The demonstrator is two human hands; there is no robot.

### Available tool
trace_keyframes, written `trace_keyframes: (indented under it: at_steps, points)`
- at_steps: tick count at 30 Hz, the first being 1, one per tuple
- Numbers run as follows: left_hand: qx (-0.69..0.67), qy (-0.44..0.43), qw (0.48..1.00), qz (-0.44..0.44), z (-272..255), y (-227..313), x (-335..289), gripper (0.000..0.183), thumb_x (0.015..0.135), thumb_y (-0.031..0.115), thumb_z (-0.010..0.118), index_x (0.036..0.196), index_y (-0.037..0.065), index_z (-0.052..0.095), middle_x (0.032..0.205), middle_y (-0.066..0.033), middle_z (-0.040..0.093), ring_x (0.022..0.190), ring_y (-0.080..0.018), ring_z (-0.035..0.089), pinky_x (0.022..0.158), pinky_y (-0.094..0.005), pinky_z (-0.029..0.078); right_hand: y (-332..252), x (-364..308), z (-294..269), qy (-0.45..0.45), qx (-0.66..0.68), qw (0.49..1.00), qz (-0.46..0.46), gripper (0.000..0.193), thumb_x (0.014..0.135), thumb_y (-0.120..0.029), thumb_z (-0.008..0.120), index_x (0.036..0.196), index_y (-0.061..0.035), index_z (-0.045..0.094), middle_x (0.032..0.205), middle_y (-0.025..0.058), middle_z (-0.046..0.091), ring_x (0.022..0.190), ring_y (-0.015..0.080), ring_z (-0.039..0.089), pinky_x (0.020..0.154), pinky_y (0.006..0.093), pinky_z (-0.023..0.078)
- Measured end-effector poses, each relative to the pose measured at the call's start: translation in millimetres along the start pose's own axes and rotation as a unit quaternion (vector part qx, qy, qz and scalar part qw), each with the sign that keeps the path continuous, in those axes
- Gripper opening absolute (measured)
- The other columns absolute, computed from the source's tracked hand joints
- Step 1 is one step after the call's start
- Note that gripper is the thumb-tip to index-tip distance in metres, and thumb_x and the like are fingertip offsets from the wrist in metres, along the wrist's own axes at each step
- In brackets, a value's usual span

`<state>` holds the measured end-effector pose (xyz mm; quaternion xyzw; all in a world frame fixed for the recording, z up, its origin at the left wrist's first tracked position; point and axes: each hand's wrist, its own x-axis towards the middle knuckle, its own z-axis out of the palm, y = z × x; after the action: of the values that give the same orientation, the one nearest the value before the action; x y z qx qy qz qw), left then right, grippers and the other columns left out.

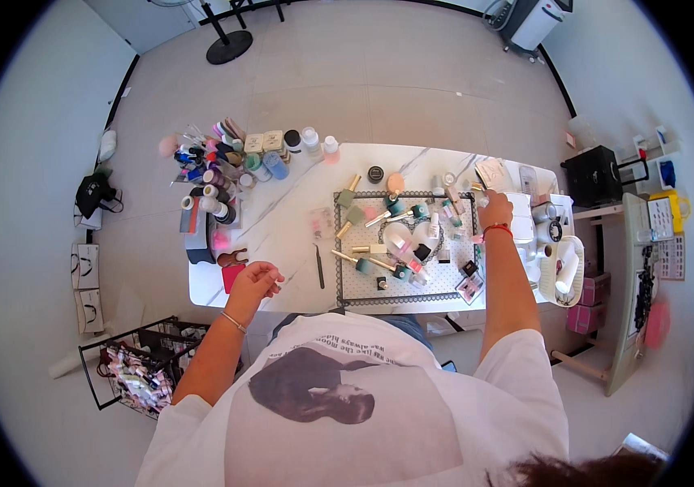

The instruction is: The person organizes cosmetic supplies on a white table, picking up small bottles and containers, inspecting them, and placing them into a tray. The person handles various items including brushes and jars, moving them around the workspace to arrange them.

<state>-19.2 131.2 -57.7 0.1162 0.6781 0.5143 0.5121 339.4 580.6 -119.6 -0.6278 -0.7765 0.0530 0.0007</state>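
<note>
Though both hands (254, 284) show, what the right one (496, 213) touches is unclear.

The mat (355, 290) lies on the tabletop (282, 223), with lots of small things (420, 212) on it. Tweezers (320, 268) lie just outside its nine o'clock side. From the tabletop's middle, bottles (309, 141) stand at eleven o'clock and a basket (580, 273) just past three. Off the tabletop, a rack (154, 337) is at eight.
</note>
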Motion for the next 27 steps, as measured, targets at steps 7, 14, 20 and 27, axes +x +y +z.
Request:
trace_keyframes:
  at_steps: [7,14,20,27]
  points:
    - [-0.094,0.029,0.995,-0.010,-13.8,-13.6,-8.4,0.023,0.098,0.025,0.067,0.109,0.005,0.064,0.091,-0.0039,0.068,0.067,-0.0079,0.058,0.064,-0.0220,0.048,-19.2,34.9,16.6,-0.001,0.026,0.993,-0.113,0.046,0.079,-0.016,0.079,0.123,-0.0171,0.067,0.120,0.0115,0.064,0.115,0.0343,0.059,0.097,0.0452,0.052]
    - [-0.018,0.026,0.999,0.027,-13.5,-8.5,-5.7,0.031,0.092,0.017,0.073,0.119,0.003,0.065,0.101,-0.0041,0.070,0.078,-0.0095,0.063,0.068,-0.0235,0.050,-17.2,48.2,8.8,-0.016,-0.066,0.997,-0.026,0.023,0.085,-0.008,0.064,0.107,-0.0053,0.069,0.111,0.0216,0.068,0.104,0.0392,0.066,0.091,0.0450,0.055]
    - [-0.002,0.033,0.999,0.010,-13.9,-11.1,-3.4,0.036,0.090,0.017,0.075,0.122,0.002,0.065,0.108,-0.0034,0.070,0.087,-0.0106,0.064,0.072,-0.0255,0.051,-0.7,30.2,21.4,-0.039,-0.071,0.997,-0.007,0.020,0.086,-0.009,0.064,0.106,-0.0026,0.065,0.106,0.0240,0.069,0.105,0.0380,0.067,0.090,0.0432,0.056]
    - [0.002,-0.001,1.000,0.017,-6.5,0.7,10.2,0.035,0.091,0.016,0.073,0.122,0.004,0.066,0.109,-0.0029,0.069,0.090,-0.0105,0.064,0.074,-0.0261,0.051,14.7,27.4,18.5,-0.002,-0.007,1.000,-0.029,0.039,0.077,-0.009,0.078,0.112,-0.0042,0.064,0.112,0.0171,0.069,0.102,0.0352,0.067,0.085,0.0416,0.056]
